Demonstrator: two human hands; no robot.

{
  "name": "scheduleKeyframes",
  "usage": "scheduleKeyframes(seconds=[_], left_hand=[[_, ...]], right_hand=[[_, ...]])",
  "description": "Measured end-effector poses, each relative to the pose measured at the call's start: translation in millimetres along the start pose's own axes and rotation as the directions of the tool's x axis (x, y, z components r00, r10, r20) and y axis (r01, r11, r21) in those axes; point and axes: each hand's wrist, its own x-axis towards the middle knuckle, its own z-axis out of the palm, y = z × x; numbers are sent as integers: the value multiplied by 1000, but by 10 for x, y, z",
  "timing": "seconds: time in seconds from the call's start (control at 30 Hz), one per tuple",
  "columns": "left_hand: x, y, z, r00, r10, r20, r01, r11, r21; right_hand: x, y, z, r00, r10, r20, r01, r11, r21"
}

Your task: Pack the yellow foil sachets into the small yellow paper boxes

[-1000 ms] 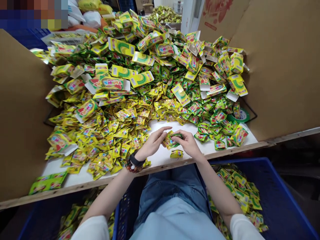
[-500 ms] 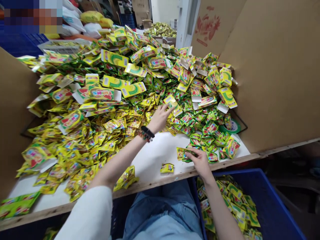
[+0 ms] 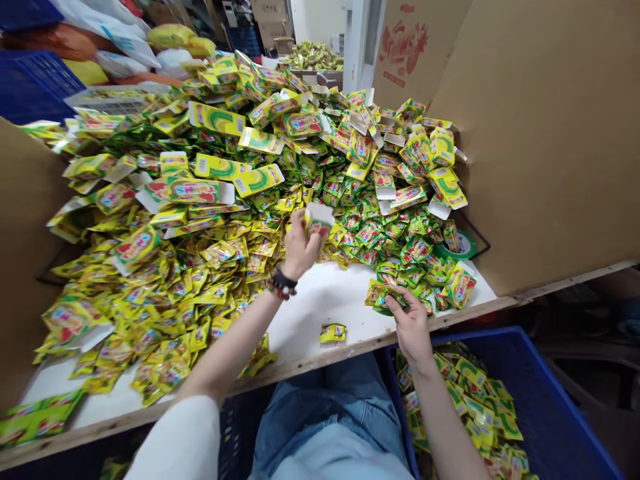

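Head cam looking down from my spot at the white-topped table (image 3: 320, 300), both hands busy over it. My left hand (image 3: 300, 247) is raised above the middle of the table, fingers curled firmly round a small printed carton (image 3: 320, 220), with its white end poking up past my knuckles, so that's a proper closed grip. Black wristband and beads (image 3: 283, 283) on that wrist, btw. My right hand (image 3: 411, 327) is lower, close to the table's wooden front edge (image 3: 310, 363), with thumb and fingers pinched narrow on a bunch of green and yellow foil sachets (image 3: 385, 295), though I can't tell how many are in there. One loose sachet (image 3: 333, 333) lies on the table between my hands, near the front edge. Further back on the table there's a massive heap of sachets (image 3: 310, 180) mixed with opened yellow cartons (image 3: 217, 119), plus a roll of green tape (image 3: 460, 247) at the right side. Cardboard panels (image 3: 540, 133) stand along the table's right side, and below its front edge a blue plastic crate (image 3: 500, 353) holds more sachets (image 3: 460, 400)
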Motion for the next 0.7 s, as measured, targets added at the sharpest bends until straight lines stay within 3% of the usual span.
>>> scheduleKeyframes(seconds=[0.07, 0.2, 0.3, 0.4, 0.5, 0.7], left_hand=[[-448, 85, -141, 995, -95, 17, 96, 989, -109], [-1244, 234, -311, 941, -132, 311, 114, 991, 75], [-1605, 307, -356, 908, -104, 405, 50, 989, 143], [-1785, 350, -382, 920, -77, 384, 36, 993, 113], [-1885, 371, -397, 935, -122, 334, 77, 987, 143], [-2011, 371, -368, 921, -117, 372, 92, 992, 85]], right_hand=[[-65, -44, 62, 1000, -24, -3, 24, 1000, -7], [-212, -157, 213, 996, -89, -3, 89, 995, -34], [-283, -252, 327, 982, -159, 104, 170, 979, -110], [-288, -309, 403, 948, -148, 282, 209, 957, -201], [-244, -338, 408, 898, -18, 440, 185, 922, -340], [-149, -504, 333, 758, 143, 636, 292, 798, -528]])
